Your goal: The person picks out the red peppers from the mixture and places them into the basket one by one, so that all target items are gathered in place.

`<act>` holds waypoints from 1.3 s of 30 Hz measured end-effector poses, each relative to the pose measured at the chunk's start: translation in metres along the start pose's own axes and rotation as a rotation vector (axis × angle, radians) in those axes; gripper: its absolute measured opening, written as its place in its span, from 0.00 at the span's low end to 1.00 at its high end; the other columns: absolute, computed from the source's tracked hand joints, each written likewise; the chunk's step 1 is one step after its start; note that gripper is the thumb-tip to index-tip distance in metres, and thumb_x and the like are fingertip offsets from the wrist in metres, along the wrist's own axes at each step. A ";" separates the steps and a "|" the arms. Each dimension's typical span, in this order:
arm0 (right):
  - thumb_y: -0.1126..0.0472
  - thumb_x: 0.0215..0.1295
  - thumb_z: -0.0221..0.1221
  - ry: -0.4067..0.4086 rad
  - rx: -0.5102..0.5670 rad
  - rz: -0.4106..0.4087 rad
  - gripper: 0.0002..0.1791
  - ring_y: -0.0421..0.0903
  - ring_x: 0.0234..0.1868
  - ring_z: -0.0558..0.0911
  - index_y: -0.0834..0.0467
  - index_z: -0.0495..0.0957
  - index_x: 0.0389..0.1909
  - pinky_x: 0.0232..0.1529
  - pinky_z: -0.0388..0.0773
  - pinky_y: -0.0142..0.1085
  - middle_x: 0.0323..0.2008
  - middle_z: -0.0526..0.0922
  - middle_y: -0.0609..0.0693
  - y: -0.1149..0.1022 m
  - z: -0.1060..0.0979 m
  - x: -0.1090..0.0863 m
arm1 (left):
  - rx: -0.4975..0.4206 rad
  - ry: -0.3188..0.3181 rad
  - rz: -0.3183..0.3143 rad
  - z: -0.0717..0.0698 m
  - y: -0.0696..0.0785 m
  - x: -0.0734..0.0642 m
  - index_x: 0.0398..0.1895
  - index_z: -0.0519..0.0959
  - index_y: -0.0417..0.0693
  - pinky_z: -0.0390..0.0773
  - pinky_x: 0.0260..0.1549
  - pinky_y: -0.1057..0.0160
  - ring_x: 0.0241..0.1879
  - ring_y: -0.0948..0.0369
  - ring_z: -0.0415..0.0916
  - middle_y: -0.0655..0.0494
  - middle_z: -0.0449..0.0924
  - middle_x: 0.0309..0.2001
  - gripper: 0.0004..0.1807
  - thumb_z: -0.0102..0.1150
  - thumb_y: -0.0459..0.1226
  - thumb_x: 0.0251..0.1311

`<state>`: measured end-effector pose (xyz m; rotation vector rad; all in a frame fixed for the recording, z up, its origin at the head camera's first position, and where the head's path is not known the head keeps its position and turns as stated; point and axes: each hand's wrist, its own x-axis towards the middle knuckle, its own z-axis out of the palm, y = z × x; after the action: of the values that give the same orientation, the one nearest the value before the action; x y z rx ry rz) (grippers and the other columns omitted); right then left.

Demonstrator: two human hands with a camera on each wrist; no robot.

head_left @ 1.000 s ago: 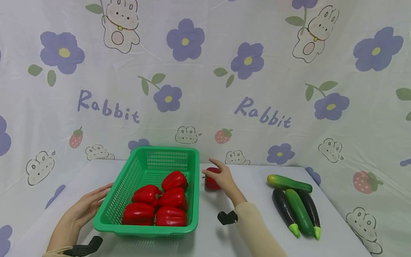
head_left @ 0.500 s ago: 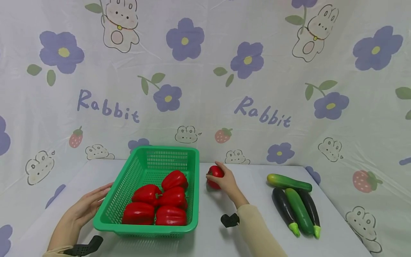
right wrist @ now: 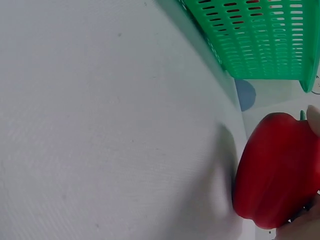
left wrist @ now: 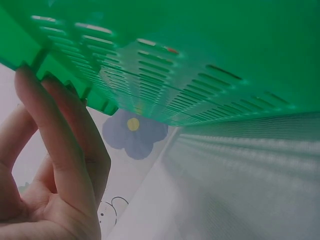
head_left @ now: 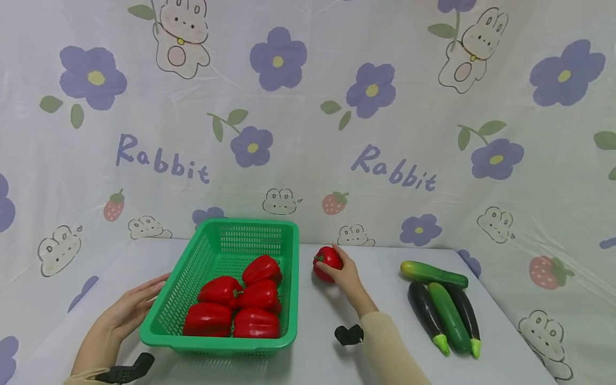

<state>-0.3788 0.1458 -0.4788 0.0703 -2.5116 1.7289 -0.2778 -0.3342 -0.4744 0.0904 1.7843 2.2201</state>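
Observation:
To the right of the green plastic basket (head_left: pixel 218 345), my right hand (head_left: pixel 348 277) holds a red bell pepper (head_left: pixel 326 259) between thumb and fingers, its green stem facing left. The right wrist view shows this bell pepper (right wrist: pixel 275 172) close over the white surface, casting a shadow, with part of the hand cut off at the frame edge. At the basket's left side, my left hand (head_left: pixel 126 311) has its fingers extended along the outer wall. From the left wrist view, the fingertips of my left hand (left wrist: pixel 65 160) reach just under the basket's rim. Several red bell peppers (head_left: pixel 207 321) lie in the basket.
Right of my right arm, a green cucumber (head_left: pixel 433 274) lies across the top of a small group. Below it are another cucumber (head_left: pixel 449 318) and two eggplants, one eggplant (head_left: pixel 425 313) at its left. A patterned cloth (head_left: pixel 308 123) hangs behind the white table (head_left: pixel 375 331).
My right hand has closed around the bell pepper and shifted it slightly right, away from the basket, turning its stem more into view. The left hand and the basket stay put.

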 end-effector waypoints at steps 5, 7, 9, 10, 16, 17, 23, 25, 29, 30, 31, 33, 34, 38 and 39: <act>0.53 0.63 0.64 0.014 -0.021 -0.009 0.41 0.63 0.70 0.64 0.51 0.58 0.74 0.63 0.72 0.57 0.71 0.63 0.62 0.000 0.003 -0.002 | -0.002 -0.009 0.001 0.000 0.000 -0.001 0.46 0.82 0.73 0.79 0.51 0.69 0.51 0.71 0.77 0.78 0.81 0.49 0.17 0.44 0.40 0.75; 0.53 0.63 0.64 0.019 -0.026 -0.014 0.41 0.64 0.70 0.64 0.52 0.58 0.74 0.63 0.72 0.58 0.71 0.63 0.62 -0.001 0.003 -0.002 | -0.001 -0.011 0.002 -0.001 0.001 -0.001 0.46 0.82 0.73 0.79 0.51 0.69 0.51 0.70 0.77 0.77 0.81 0.49 0.18 0.44 0.39 0.75; 0.53 0.63 0.64 0.025 -0.025 -0.017 0.40 0.64 0.69 0.65 0.53 0.58 0.74 0.63 0.72 0.58 0.71 0.64 0.63 -0.001 0.003 -0.003 | 0.005 -0.009 0.001 0.000 0.001 0.000 0.46 0.82 0.73 0.79 0.51 0.69 0.51 0.70 0.77 0.77 0.81 0.49 0.17 0.43 0.39 0.75; 0.53 0.63 0.64 0.026 -0.019 -0.015 0.40 0.64 0.69 0.65 0.52 0.58 0.74 0.63 0.72 0.58 0.70 0.64 0.63 -0.001 0.003 -0.004 | 0.006 -0.009 0.000 0.000 0.001 0.000 0.46 0.82 0.73 0.79 0.51 0.69 0.51 0.70 0.76 0.77 0.81 0.50 0.17 0.43 0.40 0.75; 0.51 0.64 0.64 0.058 0.005 -0.006 0.40 0.63 0.69 0.65 0.51 0.58 0.74 0.61 0.74 0.57 0.71 0.64 0.60 0.003 0.000 -0.005 | 0.030 0.010 -0.004 0.000 0.001 0.001 0.46 0.81 0.74 0.79 0.51 0.69 0.51 0.70 0.77 0.77 0.81 0.49 0.16 0.44 0.40 0.75; 0.51 0.64 0.63 0.066 0.014 -0.005 0.40 0.62 0.69 0.65 0.52 0.58 0.74 0.62 0.74 0.56 0.71 0.64 0.60 0.003 -0.001 -0.004 | 0.035 0.014 -0.003 0.000 0.001 0.001 0.46 0.81 0.74 0.79 0.51 0.69 0.51 0.70 0.77 0.77 0.81 0.49 0.16 0.44 0.40 0.75; 0.52 0.65 0.62 0.099 0.080 0.003 0.39 0.61 0.70 0.64 0.54 0.58 0.73 0.64 0.71 0.57 0.71 0.64 0.61 0.000 -0.004 -0.004 | 0.026 0.012 0.003 0.000 0.001 0.001 0.45 0.82 0.74 0.80 0.50 0.69 0.50 0.70 0.78 0.76 0.82 0.49 0.17 0.44 0.40 0.75; 0.52 0.65 0.62 0.106 0.097 0.000 0.39 0.61 0.71 0.64 0.54 0.58 0.74 0.64 0.70 0.57 0.71 0.64 0.60 -0.002 -0.005 -0.003 | 0.011 0.006 0.003 0.001 0.000 0.000 0.45 0.82 0.74 0.80 0.50 0.69 0.50 0.71 0.78 0.76 0.82 0.48 0.17 0.44 0.39 0.75; 0.51 0.64 0.63 0.126 0.127 -0.015 0.39 0.59 0.71 0.65 0.53 0.59 0.73 0.65 0.71 0.55 0.71 0.64 0.59 -0.008 -0.007 -0.001 | -0.005 -0.004 0.007 0.001 0.000 0.000 0.45 0.82 0.73 0.80 0.50 0.70 0.50 0.71 0.78 0.76 0.82 0.49 0.18 0.44 0.39 0.75; 0.51 0.64 0.63 0.131 0.130 -0.022 0.39 0.59 0.71 0.65 0.53 0.59 0.73 0.65 0.71 0.55 0.71 0.65 0.59 -0.011 -0.007 0.000 | -0.007 -0.005 0.008 0.001 0.000 0.000 0.45 0.83 0.73 0.80 0.50 0.70 0.50 0.71 0.78 0.76 0.82 0.49 0.18 0.44 0.39 0.75; 0.50 0.64 0.64 0.134 0.129 -0.029 0.39 0.59 0.70 0.66 0.53 0.60 0.73 0.65 0.71 0.55 0.71 0.65 0.59 -0.013 -0.007 0.001 | -0.006 -0.005 0.009 0.001 0.000 0.000 0.45 0.83 0.73 0.80 0.50 0.70 0.50 0.71 0.78 0.76 0.82 0.49 0.18 0.44 0.39 0.75; 0.50 0.64 0.64 0.136 0.136 -0.039 0.39 0.58 0.70 0.67 0.53 0.60 0.73 0.64 0.72 0.54 0.70 0.66 0.59 -0.018 -0.006 0.002 | -0.005 -0.001 0.009 0.001 0.000 0.000 0.45 0.83 0.73 0.80 0.50 0.70 0.50 0.71 0.78 0.76 0.82 0.48 0.17 0.44 0.39 0.75; 0.49 0.64 0.64 0.136 0.141 -0.041 0.39 0.58 0.69 0.67 0.53 0.60 0.73 0.64 0.72 0.54 0.70 0.67 0.58 -0.022 -0.005 0.003 | -0.004 0.001 0.008 0.001 0.000 0.000 0.45 0.83 0.73 0.80 0.50 0.70 0.50 0.71 0.78 0.76 0.82 0.48 0.17 0.44 0.39 0.75; 0.49 0.63 0.64 0.131 0.177 -0.055 0.40 0.58 0.69 0.67 0.53 0.60 0.73 0.62 0.74 0.54 0.69 0.68 0.58 -0.037 0.000 0.003 | 0.007 0.003 0.003 0.000 0.001 0.000 0.45 0.82 0.74 0.79 0.50 0.70 0.50 0.72 0.77 0.78 0.81 0.49 0.17 0.45 0.40 0.75; 0.49 0.63 0.64 0.129 0.186 -0.059 0.40 0.58 0.68 0.68 0.52 0.60 0.73 0.62 0.74 0.53 0.69 0.68 0.57 -0.041 0.002 0.003 | 0.009 0.003 0.002 0.000 0.001 0.000 0.45 0.82 0.74 0.79 0.51 0.70 0.50 0.72 0.77 0.78 0.81 0.49 0.17 0.45 0.40 0.75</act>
<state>-0.3786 0.1292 -0.4408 0.0432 -2.2329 1.8743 -0.2783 -0.3340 -0.4738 0.0904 1.7963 2.2146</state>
